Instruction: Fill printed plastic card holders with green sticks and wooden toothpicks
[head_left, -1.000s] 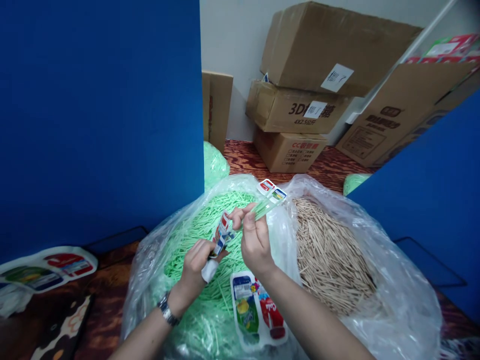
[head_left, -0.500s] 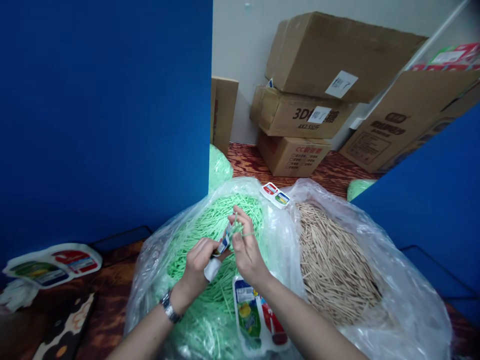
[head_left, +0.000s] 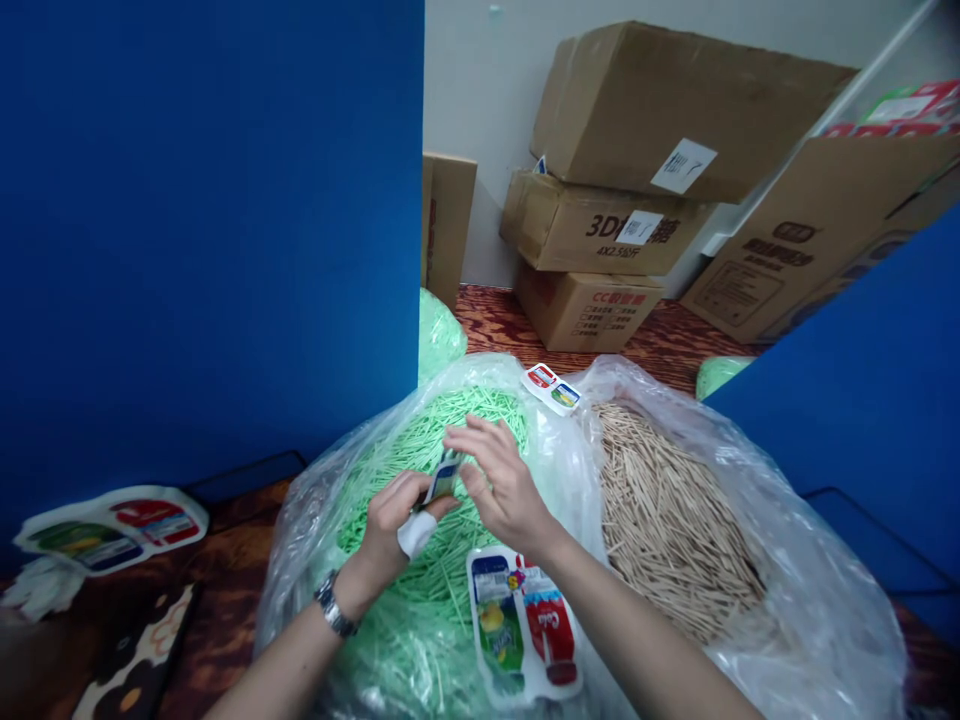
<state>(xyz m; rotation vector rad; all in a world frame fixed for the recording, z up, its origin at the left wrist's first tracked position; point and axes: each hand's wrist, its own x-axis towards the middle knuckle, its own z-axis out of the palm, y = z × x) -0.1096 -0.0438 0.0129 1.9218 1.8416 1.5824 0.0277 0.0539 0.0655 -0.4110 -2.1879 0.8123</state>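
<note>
Right hand (head_left: pixel 510 488) now closer to packet (head_left: pixel 444 481), carton stack (head_left: pixel 581 218) on wood-grained floor (head_left: pixel 491 325)

Dim, soft light; glints on the clear plastic bags (head_left: pixel 832 600); lower-left corner dark and blurred, edges stretched

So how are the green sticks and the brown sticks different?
Colour: the green sticks are bright pale green, while the brown sticks are light brown.
Place: the green sticks are on the left of the picture, the brown sticks on the right.
Hands: the left hand and right hand partly hide the green sticks, but neither covers the brown sticks.
Both are thin and heaped in see-through plastic bags.
</note>
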